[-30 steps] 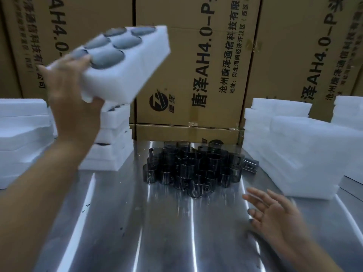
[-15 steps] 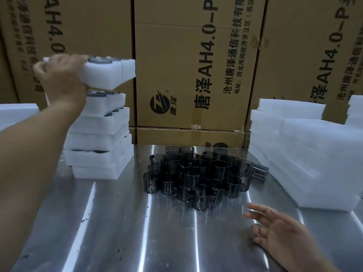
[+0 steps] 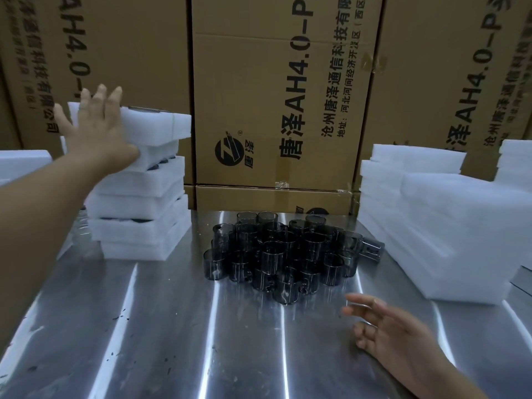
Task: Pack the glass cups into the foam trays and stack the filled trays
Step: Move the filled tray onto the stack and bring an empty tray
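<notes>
Stacking step in hand: left hand [image 3: 95,133], fingers straight and fanned, is pressing against the near end of the top tray [image 3: 161,125], sitting askew on the stack of filled trays [image 3: 138,203] at 10 o'clock, packed cups [image 3: 158,166] peeking darkly between layers. At 4 o'clock the right hand [image 3: 394,329] is hovering, fingers loosely spread, holding nothing. Next is probably calling for squaring that tray, then taking one from the foam pile [image 3: 449,226] at 2 o'clock to fill from the glass cups [image 3: 282,249] crowding at 12

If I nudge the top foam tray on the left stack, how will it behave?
Top foam tray likely slides: it sits askew, overhanging the stack. Probably stiff: the overhang doesn't sag. That misaligned stack might tip.
</notes>
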